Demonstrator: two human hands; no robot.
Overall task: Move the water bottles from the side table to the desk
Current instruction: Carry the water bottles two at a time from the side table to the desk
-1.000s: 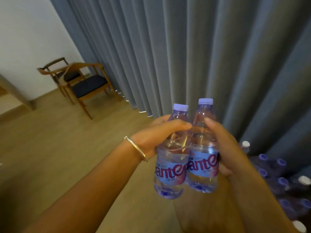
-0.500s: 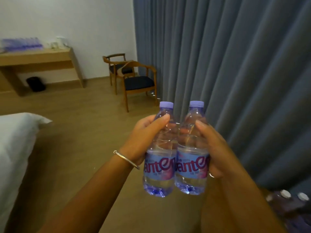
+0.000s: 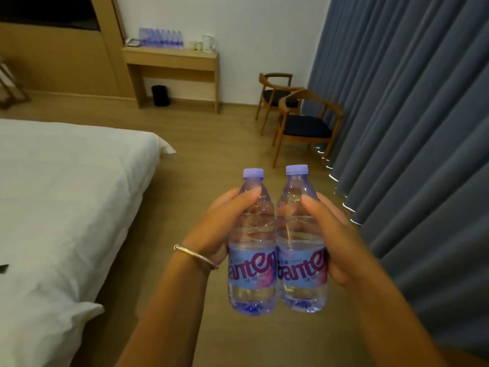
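Left hand wrapped around one upright water bottle, right hand wrapped around a second bottle, sides touching, held over the floor, more bottles along the far bench's back edge.

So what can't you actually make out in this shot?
All in the head view:
- The label on the left bottle: its word is cut off by the bottle's curve.
- The row of bottles on the desk: too small and blurred to count.
- The dark object on the bed: cut off by the left edge.
- The side table: out of frame.
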